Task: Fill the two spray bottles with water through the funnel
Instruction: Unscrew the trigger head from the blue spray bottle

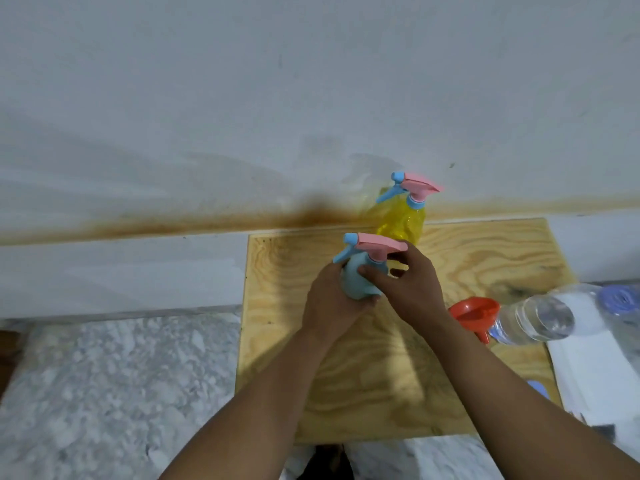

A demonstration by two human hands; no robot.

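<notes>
Hands on the blue spray bottle (360, 278), upright on the plywood board (277, 341).

Left hand (332, 306) grips its body; right hand (412, 289) pinches the collar under the pink trigger head. Yellow spray bottle (401, 220) stands behind at the board's far edge; red funnel (474, 311) and a lying clear water bottle (533, 318) sit at its right side.

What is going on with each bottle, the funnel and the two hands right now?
blue spray bottle: upright on the board, spray head on.
yellow spray bottle: upright by the wall, spray head on, untouched.
red funnel: lying on the board, unused.
clear water bottle: lying on its side.
left hand: grips the blue bottle's body.
right hand: fingers at its spray head collar.
</notes>
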